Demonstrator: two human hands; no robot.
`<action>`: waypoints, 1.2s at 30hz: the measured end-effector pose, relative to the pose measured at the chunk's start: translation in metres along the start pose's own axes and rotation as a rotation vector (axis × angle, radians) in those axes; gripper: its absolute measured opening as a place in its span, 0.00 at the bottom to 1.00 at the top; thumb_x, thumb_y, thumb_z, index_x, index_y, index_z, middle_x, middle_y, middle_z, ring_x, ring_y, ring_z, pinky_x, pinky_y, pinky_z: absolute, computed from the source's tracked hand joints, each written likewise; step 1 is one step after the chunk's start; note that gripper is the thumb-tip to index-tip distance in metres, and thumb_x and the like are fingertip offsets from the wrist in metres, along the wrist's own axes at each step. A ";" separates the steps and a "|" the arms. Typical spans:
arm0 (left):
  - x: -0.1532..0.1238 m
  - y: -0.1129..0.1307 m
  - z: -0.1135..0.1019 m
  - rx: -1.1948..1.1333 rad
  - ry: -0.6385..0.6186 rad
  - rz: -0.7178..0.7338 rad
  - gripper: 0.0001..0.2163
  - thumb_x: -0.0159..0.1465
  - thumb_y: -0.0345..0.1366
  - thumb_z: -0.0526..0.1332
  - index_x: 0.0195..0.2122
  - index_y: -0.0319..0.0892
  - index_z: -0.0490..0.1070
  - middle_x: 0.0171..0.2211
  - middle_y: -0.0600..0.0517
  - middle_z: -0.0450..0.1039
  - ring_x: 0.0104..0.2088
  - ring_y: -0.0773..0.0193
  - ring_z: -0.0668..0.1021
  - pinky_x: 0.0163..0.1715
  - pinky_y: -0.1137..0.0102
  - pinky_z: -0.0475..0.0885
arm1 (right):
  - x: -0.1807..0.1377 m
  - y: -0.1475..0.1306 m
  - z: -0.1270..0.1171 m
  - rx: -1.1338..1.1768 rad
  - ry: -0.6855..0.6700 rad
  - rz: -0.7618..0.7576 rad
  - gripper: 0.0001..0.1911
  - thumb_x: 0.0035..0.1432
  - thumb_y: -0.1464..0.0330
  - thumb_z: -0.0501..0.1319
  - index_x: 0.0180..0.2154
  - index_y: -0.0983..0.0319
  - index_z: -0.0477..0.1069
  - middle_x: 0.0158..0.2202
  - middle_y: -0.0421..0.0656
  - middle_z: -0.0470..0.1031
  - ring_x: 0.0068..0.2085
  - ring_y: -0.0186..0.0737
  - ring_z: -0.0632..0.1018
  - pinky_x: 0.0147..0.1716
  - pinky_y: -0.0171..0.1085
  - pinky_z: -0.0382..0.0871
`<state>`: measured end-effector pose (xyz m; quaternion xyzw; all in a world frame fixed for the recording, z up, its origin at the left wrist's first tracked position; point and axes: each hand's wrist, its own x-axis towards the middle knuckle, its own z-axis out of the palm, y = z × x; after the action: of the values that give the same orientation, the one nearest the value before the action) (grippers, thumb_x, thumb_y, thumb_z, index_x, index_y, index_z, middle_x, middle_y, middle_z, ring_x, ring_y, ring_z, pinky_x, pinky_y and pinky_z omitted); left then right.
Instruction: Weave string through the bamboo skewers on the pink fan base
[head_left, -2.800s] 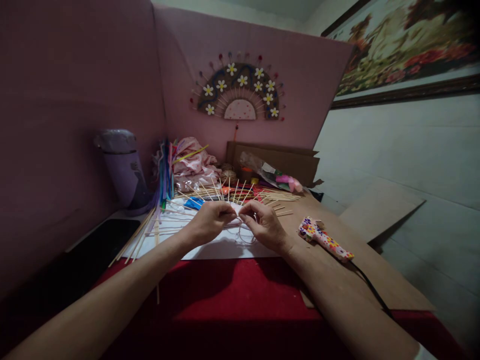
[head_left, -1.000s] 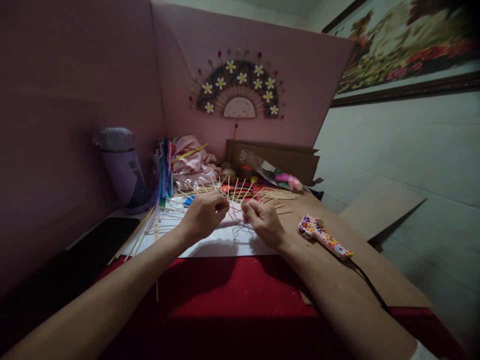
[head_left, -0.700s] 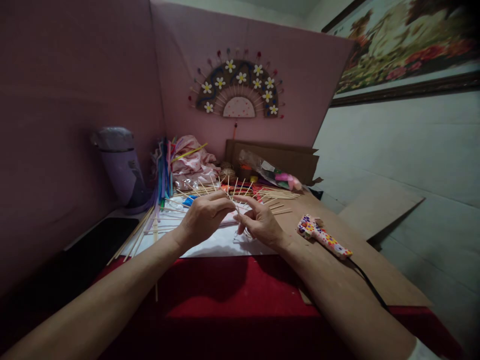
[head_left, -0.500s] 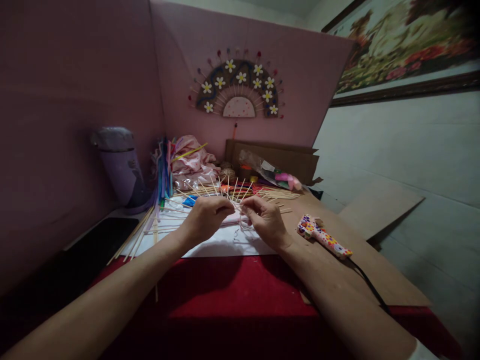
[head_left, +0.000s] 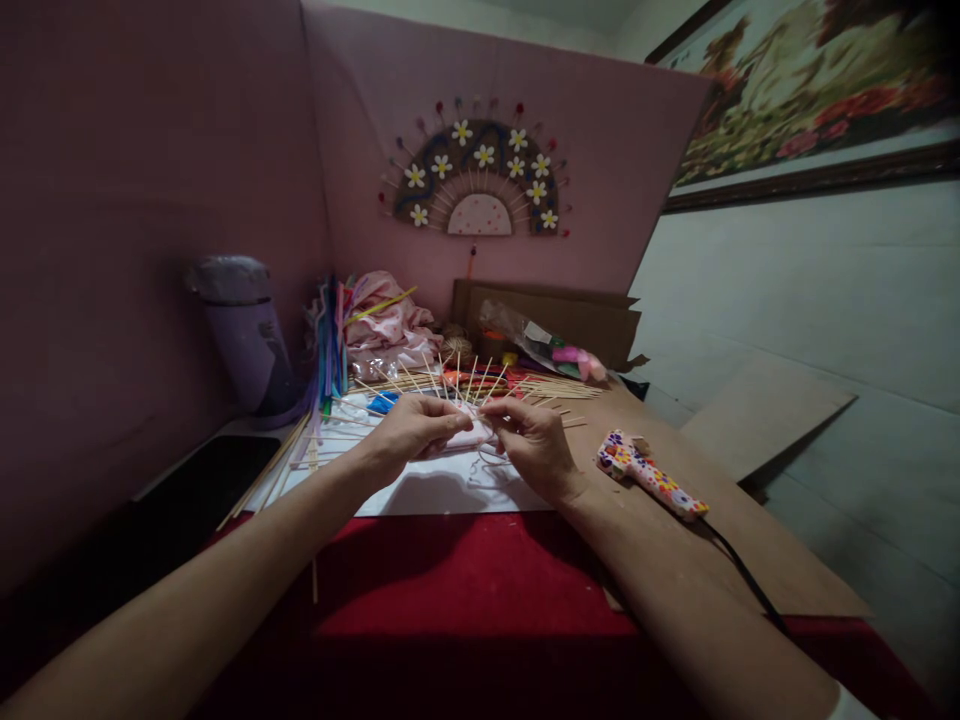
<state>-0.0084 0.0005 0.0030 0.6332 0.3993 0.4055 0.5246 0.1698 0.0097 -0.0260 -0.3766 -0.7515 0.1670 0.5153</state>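
A fan-shaped piece (head_left: 463, 438) with a pale pink fabric base and thin wooden sticks (head_left: 470, 378) spreading from it lies on white paper. Above its base my left hand (head_left: 416, 432) is closed in a pinch, fingertips on a thin pale string. Close beside it, my right hand (head_left: 534, 440) pinches the same string, thumb against forefinger. Loose loops of the string (head_left: 491, 468) hang below the right hand onto the paper. The fingertips nearly meet, and the short stretch between them is hard to make out.
A flower-patterned glue gun (head_left: 651, 476) lies on a cardboard sheet (head_left: 750, 545) at right. A purple tumbler (head_left: 244, 340), a dark phone-like slab (head_left: 214, 485) and pipe cleaners (head_left: 330, 345) are at left. Behind are pink cloth (head_left: 386, 320) and twine (head_left: 455, 348). A finished fan (head_left: 480, 160) hangs above.
Both hands stay over the fan base with slight finger movements. The right fingers have flattened and drawn nearer the left fingertips. The string loops below have shifted.
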 end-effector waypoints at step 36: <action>0.005 -0.001 -0.006 0.274 0.268 0.161 0.08 0.55 0.34 0.60 0.21 0.39 0.67 0.13 0.59 0.58 0.14 0.74 0.58 0.15 0.75 0.51 | -0.001 -0.002 0.004 -0.071 -0.216 -0.026 0.05 0.51 0.72 0.60 0.25 0.63 0.73 0.21 0.38 0.71 0.24 0.31 0.68 0.25 0.31 0.59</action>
<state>-0.0119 0.0077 0.0034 0.6688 0.4650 0.4686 0.3419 0.1659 0.0076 -0.0268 -0.3647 -0.8129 0.1730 0.4198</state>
